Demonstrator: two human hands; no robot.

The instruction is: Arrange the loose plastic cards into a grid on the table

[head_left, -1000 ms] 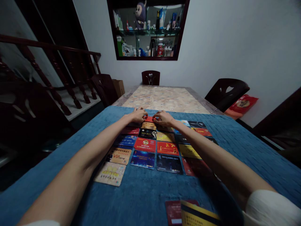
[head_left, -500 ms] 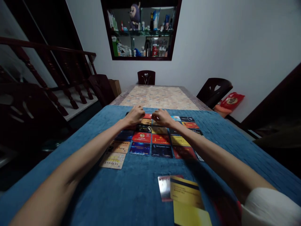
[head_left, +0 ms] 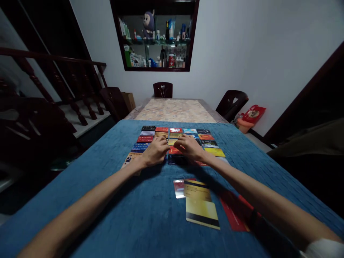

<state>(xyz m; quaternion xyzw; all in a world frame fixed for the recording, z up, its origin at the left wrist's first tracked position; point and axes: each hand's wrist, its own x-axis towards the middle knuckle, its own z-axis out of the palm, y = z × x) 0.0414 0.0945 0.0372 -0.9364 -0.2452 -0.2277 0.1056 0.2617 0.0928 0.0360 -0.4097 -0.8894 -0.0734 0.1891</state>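
Note:
Rows of colourful plastic cards lie face up in a grid on the blue cloth. My left hand is over the middle-left columns, fingers curled and pressed together, fingertips down at the cards. Close to its right, my right hand is curled the same way over the middle columns. Whether either one grips a card is hidden. Left of my left hand are a red card and an orange-tan card. A yellow card lies right of my right hand. Below it shows a dark card.
Nearer me lie a loose gold card, a striped gold-brown card, a silvery-red card and red flat pieces. The blue cloth covers the table's near part. Chairs stand around; a shelf niche is in the far wall.
Both hands have drawn back toward me from the far rows to the middle and near rows. The far-row cards show more fully now. The view has shifted somewhat.

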